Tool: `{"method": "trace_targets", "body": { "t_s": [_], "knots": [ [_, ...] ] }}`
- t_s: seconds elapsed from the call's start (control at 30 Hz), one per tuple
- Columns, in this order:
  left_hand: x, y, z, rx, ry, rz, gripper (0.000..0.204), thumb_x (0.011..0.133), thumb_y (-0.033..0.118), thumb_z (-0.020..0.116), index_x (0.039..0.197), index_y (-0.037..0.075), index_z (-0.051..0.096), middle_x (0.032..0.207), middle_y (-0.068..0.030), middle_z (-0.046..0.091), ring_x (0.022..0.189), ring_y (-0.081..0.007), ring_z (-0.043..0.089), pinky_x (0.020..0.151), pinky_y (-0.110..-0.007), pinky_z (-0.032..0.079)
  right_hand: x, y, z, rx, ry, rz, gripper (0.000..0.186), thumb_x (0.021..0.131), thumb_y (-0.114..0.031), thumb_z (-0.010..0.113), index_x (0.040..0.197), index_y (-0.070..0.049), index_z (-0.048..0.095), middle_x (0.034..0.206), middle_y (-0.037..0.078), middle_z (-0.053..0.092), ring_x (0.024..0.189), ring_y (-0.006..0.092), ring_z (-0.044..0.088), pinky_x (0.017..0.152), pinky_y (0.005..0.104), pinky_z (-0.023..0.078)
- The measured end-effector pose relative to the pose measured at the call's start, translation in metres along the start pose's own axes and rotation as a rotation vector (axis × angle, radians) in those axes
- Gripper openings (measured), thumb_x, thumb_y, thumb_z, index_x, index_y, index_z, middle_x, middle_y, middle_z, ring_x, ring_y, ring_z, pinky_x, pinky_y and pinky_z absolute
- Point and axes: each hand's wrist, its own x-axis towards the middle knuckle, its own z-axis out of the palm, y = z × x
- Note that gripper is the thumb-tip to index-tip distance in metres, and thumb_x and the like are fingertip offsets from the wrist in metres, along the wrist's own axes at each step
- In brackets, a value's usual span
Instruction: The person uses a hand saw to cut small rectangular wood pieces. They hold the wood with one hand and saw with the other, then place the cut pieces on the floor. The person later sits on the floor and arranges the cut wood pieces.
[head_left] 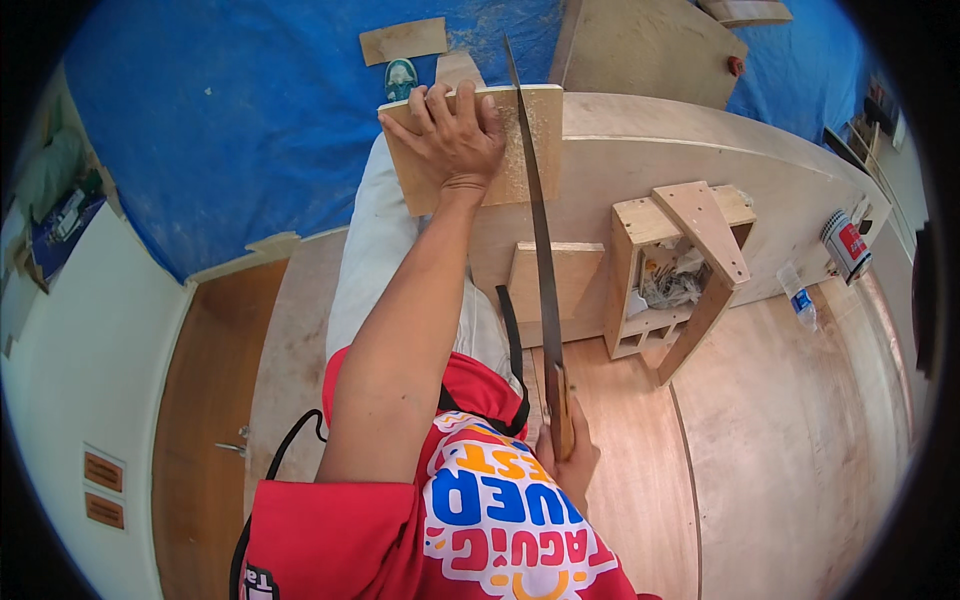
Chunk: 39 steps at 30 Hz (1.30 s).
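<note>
By the spread left hand (465, 138), a pale board (512, 178) is pressed down beside a curved wooden panel (720, 160); by the right hand (578, 458), a handsaw (544, 265) is gripped, laid across the sawdust-flecked board. Around them, a wooden box (627, 275) and blue sheeting (220, 120) are seen.

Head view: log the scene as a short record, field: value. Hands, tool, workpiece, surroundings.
Left hand: spread on the board, fingers at its far edge
Right hand: closed around the saw's handle
Tool: handsaw, long tapered blade, held by right hand
Workpiece: pale board under left hand; blade crosses its right part
Debris: sawdust beside blade
Right side: wooden box, plastic bottle, can
Far side: blue sheet
</note>
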Motion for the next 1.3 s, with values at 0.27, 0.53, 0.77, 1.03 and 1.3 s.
{"method": "trace_targets", "body": {
  "t_s": [0.27, 0.53, 0.77, 1.03, 1.3],
  "knots": [
    [0.000, 0.000, -0.002, 0.005, -0.026, 0.008, 0.028, 0.099, 0.044, 0.052, 0.104, 0.020, 0.065, 0.113, -0.0048, 0.057, 0.128, -0.0316, 0.046, 0.112, -0.081, 0.014, 0.159, -0.062, 0.041, -0.032, 0.089, -0.268, 0.049, 0.096, -0.011, 0.062, 0.144, -0.004, 0.053, 0.112, 0.026, 0.071, 0.096, 0.0445, 0.071, 0.084, 0.0500, 0.054],
    [-0.001, 0.002, -0.003, -0.012, -0.019, 0.001, 0.027, 0.096, 0.043, 0.057, 0.106, 0.020, 0.066, 0.115, -0.0061, 0.057, 0.129, -0.0334, 0.044, 0.112, -0.080, 0.014, 0.193, -0.089, 0.052, 0.040, 0.190, -0.486, 0.048, 0.098, -0.011, 0.060, 0.144, 0.000, 0.051, 0.117, 0.030, 0.068, 0.105, 0.0469, 0.068, 0.088, 0.0498, 0.053],
    [0.000, 0.001, -0.002, 0.009, -0.011, 0.013, 0.033, 0.100, 0.046, 0.048, 0.101, 0.020, 0.067, 0.114, -0.0065, 0.058, 0.130, -0.0327, 0.044, 0.112, -0.080, 0.012, 0.025, -0.005, 0.012, 0.034, 0.060, -0.081, 0.050, 0.095, -0.005, 0.065, 0.144, -0.005, 0.055, 0.092, 0.020, 0.074, 0.074, 0.0368, 0.074, 0.067, 0.0411, 0.057],
    [-0.003, -0.001, 0.003, -0.005, 0.027, 0.040, 0.030, 0.098, 0.045, 0.051, 0.102, 0.021, 0.068, 0.113, -0.0069, 0.059, 0.127, -0.0328, 0.047, 0.113, -0.081, 0.012, 0.030, 0.021, 0.031, 0.016, 0.008, -0.050, 0.051, 0.093, -0.007, 0.070, 0.142, -0.005, 0.057, 0.077, 0.022, 0.069, 0.066, 0.0338, 0.073, 0.058, 0.0375, 0.054],
    [0.001, 0.003, -0.002, 0.005, 0.010, 0.016, 0.030, 0.099, 0.045, 0.050, 0.102, 0.021, 0.067, 0.114, -0.0060, 0.059, 0.128, -0.0318, 0.046, 0.112, -0.080, 0.014, 0.015, -0.004, -0.005, -0.004, 0.025, 0.011, 0.054, 0.092, -0.004, 0.070, 0.143, -0.004, 0.055, 0.077, 0.020, 0.070, 0.065, 0.0292, 0.073, 0.059, 0.0359, 0.054]
  ]
}}
